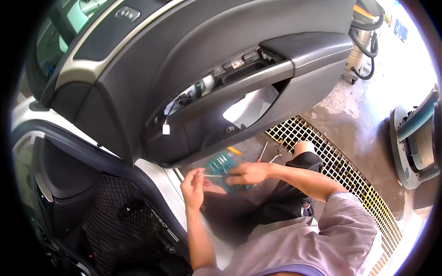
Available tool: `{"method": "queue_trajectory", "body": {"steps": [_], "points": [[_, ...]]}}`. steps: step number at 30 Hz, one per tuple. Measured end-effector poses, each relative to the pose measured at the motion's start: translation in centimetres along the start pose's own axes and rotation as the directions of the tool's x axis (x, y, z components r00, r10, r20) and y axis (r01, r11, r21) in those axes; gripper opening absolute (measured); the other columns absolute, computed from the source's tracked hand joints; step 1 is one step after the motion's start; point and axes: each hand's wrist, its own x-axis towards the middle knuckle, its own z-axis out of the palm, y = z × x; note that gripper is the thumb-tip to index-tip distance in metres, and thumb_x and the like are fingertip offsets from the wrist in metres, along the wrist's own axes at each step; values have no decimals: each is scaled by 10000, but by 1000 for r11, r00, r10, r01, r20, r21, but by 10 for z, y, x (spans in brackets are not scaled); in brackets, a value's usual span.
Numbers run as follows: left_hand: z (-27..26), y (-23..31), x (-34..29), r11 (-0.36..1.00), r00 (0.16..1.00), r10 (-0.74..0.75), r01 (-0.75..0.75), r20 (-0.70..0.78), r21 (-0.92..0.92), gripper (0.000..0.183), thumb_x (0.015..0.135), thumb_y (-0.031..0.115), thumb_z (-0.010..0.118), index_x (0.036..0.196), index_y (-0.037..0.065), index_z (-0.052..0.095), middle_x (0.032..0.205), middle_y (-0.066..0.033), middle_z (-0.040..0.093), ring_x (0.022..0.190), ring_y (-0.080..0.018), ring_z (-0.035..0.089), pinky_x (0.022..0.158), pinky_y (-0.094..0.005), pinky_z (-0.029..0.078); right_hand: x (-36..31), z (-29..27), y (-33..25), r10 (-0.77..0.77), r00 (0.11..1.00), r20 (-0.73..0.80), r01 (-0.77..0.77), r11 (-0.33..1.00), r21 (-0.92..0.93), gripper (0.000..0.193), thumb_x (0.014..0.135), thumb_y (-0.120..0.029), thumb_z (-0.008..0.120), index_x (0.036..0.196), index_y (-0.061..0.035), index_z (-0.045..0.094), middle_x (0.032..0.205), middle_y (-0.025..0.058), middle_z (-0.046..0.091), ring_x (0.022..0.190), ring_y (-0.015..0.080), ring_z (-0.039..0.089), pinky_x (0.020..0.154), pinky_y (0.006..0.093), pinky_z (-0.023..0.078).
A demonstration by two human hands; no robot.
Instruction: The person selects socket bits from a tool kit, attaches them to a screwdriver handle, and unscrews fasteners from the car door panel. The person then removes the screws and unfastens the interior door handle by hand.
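Note:
A thin metal rod [212,175], like a screwdriver shaft or socket extension, spans the gap between my hands. My left hand [194,186] is closed, pinching its left end with thumb and fingers. My right hand [250,174] is closed around the other end, where something dark shows, smeared by motion; the exact kind of tool cannot be made out. Just beyond lies an opened teal tool case [215,162] with small metal pieces in it, partly covered by my right hand. Above my hands hangs the dark grey car door panel [184,142], its handle area uncovered, with a white connector [165,129] dangling on a wire.
A red-handled screwdriver [259,159] lies on the floor by a curved metal tool [275,158] and a yellow strip [234,151]. Yellow floor grating [331,156] runs past my knee. The white door sill [159,184] is at left; a vacuum cleaner [357,57] stands far right.

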Motion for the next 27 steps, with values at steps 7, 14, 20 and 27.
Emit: {"method": "queue_trajectory", "body": {"steps": [7,14,20,27], "points": [[-39,-63,-7,991,998,-65,63,18,117,370,969,141,652,1321,39,597,1022,-113,719,915,-185,705,797,-310,561,44,63,83,148,981,-124,-175,953,-245,289,1007,-308,546,1067,-30,597,810,229,644,777,368,661,724,459,506],[-90,-70,16,959,951,133,-52,-280,280,231,934,210,683,1070,26,717,840,-178,725,773,-294,724,704,-370,561,27,68,127,132,930,-343,-250,911,-329,343,1031,-329,518,962,-1,589,707,215,630,591,364,604,562,463,442],[-144,-113,16,952,890,55,89,-453,293,203,947,224,667,961,32,732,817,-153,733,684,-245,704,644,-358,544,-34,89,258,411,801,-436,-590,664,-459,473,1039,-394,450,879,43,530,669,255,570,671,408,631,634,510,465],[-96,-129,32,903,976,-187,217,-114,372,112,808,142,678,774,38,700,804,-194,704,798,-370,708,719,-491,545,-98,94,319,801,557,-220,-639,245,-729,366,1020,-251,491,975,87,623,764,180,666,712,255,691,641,375,550]]}}
